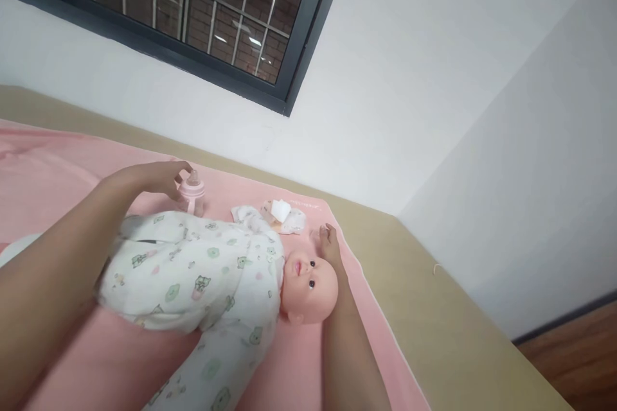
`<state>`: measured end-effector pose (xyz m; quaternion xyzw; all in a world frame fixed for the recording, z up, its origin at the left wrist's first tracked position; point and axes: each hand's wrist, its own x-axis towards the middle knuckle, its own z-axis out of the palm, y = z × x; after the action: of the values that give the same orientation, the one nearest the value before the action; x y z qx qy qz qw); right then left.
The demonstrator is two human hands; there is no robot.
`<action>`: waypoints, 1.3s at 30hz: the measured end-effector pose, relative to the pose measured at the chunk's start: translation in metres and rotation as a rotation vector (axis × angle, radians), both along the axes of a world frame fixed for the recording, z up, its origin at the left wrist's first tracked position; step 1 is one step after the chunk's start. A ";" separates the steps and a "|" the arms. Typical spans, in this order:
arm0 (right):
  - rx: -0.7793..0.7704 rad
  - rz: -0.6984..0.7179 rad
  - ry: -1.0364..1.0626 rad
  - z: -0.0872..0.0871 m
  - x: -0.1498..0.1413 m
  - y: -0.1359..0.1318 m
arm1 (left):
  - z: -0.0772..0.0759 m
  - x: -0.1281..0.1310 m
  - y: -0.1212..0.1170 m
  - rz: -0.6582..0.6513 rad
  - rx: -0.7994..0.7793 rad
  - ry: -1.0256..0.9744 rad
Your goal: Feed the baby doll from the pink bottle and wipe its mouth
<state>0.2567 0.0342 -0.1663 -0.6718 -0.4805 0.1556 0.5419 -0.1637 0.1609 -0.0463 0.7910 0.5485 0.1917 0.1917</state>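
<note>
My left hand (169,177) has its fingers around the top of a pink baby bottle (193,189) with a clear teat and a handle, standing on the pink sheet. A baby doll (311,282) in white printed clothes (207,266) lies on its back, head to the right, between my arms. Past the doll's head, my right hand (330,245) is curled low over the sheet. At its fingertips is a small see-through piece (315,236) that looks like a cap; its outline is faint. My right forearm lies alongside the doll's head.
A small printed cloth item with a white piece (281,210) on top lies beyond the doll's shoulder. The pink sheet (58,164) covers much of a tan surface (409,270). White walls and a barred, dark-framed window (289,70) stand behind.
</note>
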 end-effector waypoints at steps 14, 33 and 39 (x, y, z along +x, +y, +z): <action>0.316 -0.216 -0.157 0.024 0.008 0.013 | 0.057 0.121 -0.104 -0.404 0.215 -0.122; 0.300 -0.065 -0.297 0.024 -0.010 0.012 | -0.003 0.267 -0.076 -0.866 -0.772 0.338; 0.254 -0.053 -0.392 0.023 -0.013 0.016 | -0.006 0.265 -0.084 -0.905 -0.860 0.271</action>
<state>0.2439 0.0498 -0.1434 -0.6280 -0.5745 -0.0538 0.5222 0.1015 0.0769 -0.0520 0.8141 0.2074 -0.2471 0.4829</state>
